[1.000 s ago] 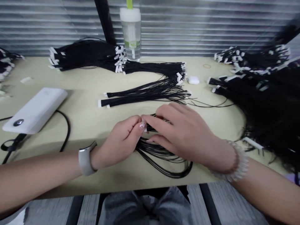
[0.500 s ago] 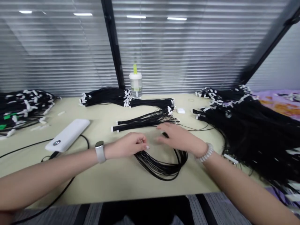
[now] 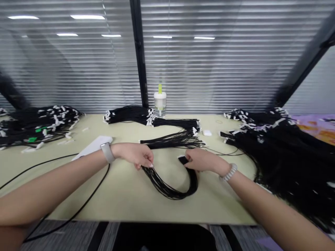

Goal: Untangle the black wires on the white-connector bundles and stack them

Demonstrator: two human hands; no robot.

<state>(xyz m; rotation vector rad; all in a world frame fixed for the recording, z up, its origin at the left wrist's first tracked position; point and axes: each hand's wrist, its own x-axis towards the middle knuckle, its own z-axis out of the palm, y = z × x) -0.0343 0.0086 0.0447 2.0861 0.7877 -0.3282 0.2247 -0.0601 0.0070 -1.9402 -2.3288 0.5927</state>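
A bundle of thin black cords (image 3: 171, 186) lies bent in a U on the pale table (image 3: 125, 198) in front of me. My left hand (image 3: 136, 155), with a grey watch on its wrist, is closed on the left end of the bundle. My right hand (image 3: 202, 160), with a beaded bracelet on its wrist, is closed on the right end, where a white tag shows. Both hands rest low over the table, a hand's width apart.
More black cord bundles with white tags lie behind (image 3: 167, 137), at the back (image 3: 131, 114), at the far left (image 3: 34, 123) and in a big heap on the right (image 3: 282, 150). A white power bank (image 3: 90, 146) with a black cable (image 3: 86, 198), a clear bottle (image 3: 159, 103) and a small white case (image 3: 207, 132) also stand there.
My hands have moved apart, spreading the cord bundle from a tight loop into an open U. The camera has lifted and now shows more of the window blinds.
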